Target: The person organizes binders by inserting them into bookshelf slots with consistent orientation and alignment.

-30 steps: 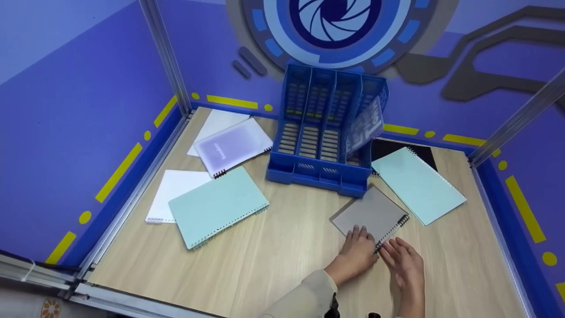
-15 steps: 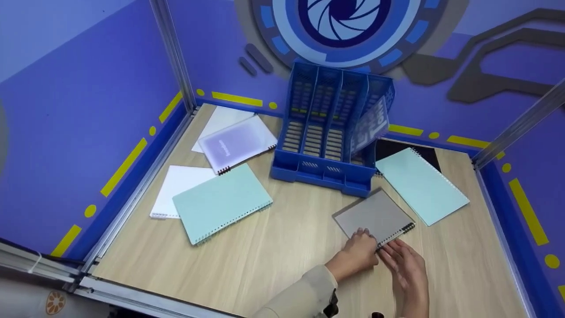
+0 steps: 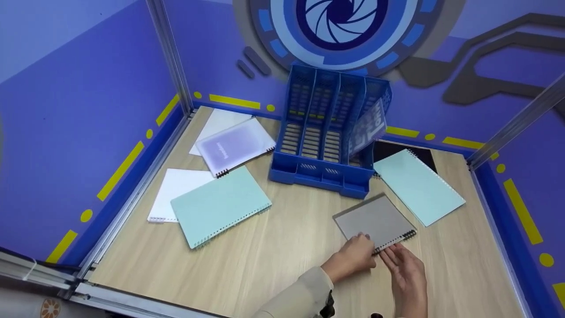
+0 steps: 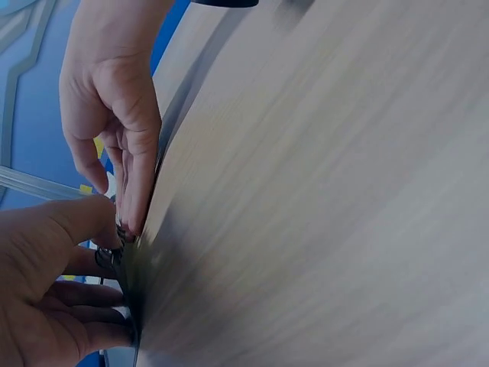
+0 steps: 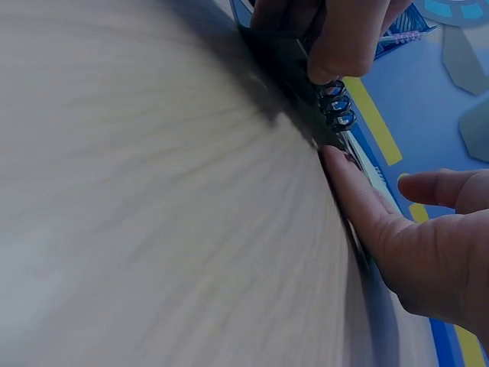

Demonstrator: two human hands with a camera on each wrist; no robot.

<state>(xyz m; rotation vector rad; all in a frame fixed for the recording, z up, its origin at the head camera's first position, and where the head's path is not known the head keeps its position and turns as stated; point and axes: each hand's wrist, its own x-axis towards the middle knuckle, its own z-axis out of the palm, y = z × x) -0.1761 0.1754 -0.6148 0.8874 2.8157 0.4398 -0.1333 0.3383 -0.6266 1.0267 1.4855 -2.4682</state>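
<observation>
A grey spiral notebook (image 3: 375, 221) lies on the table near the person, its black coil along the near edge. At the coil's left end the left hand (image 3: 352, 258) pinches the notebook with curled fingers; in the right wrist view this hand (image 5: 348, 34) is beside the black coil (image 5: 335, 105). The right hand (image 3: 408, 269) has its palm turned up and its fairly straight fingertips touching the near edge. In the left wrist view, the right hand's fingers (image 4: 141, 180) reach down to the notebook's edge close to the left hand (image 4: 34, 283). The fingertips are partly hidden.
A blue file rack (image 3: 322, 132) with several slots stands at the back, a printed notebook (image 3: 368, 128) leaning in its right slot. Mint notebooks (image 3: 220, 207) (image 3: 419, 187) lie either side. A purple notebook (image 3: 236, 145), white ones (image 3: 181, 192) and a black item (image 3: 410, 152) lie around.
The grey notebook has slid slightly toward the person and to the right. The left hand's fingers, earlier stretched over the cover, are now curled at its edge. The right hand stays beside the edge.
</observation>
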